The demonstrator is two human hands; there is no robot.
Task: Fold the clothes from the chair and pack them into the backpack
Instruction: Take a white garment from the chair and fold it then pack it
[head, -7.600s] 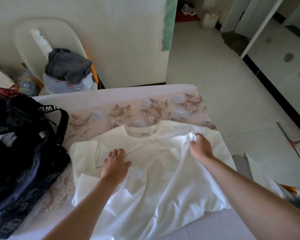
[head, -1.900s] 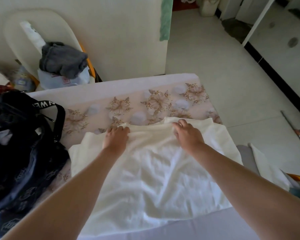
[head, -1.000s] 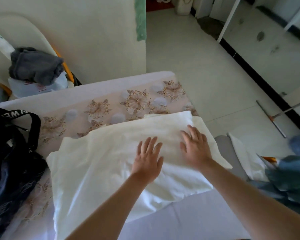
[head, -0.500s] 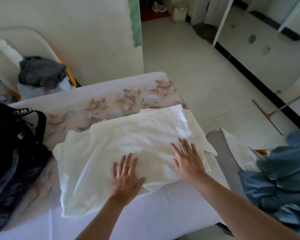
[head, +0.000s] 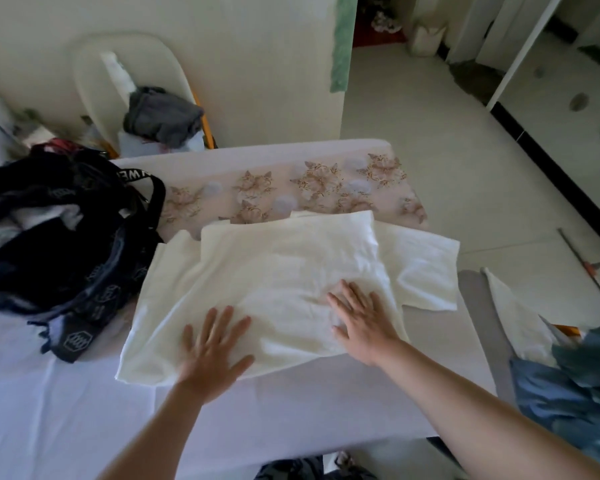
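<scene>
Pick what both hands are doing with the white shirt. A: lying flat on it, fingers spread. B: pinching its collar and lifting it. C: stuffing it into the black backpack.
A: the left hand and the right hand both lie flat, fingers spread, on the folded white shirt.

On the table (head: 84,410) the shirt (head: 284,265) lies toward the right edge, left hand (head: 212,348) and right hand (head: 364,320) flat on its near part; the backpack (head: 66,244) sits at the left edge — the chair (head: 94,74) (clothes (head: 163,116) on it) behind the far edge.
</scene>
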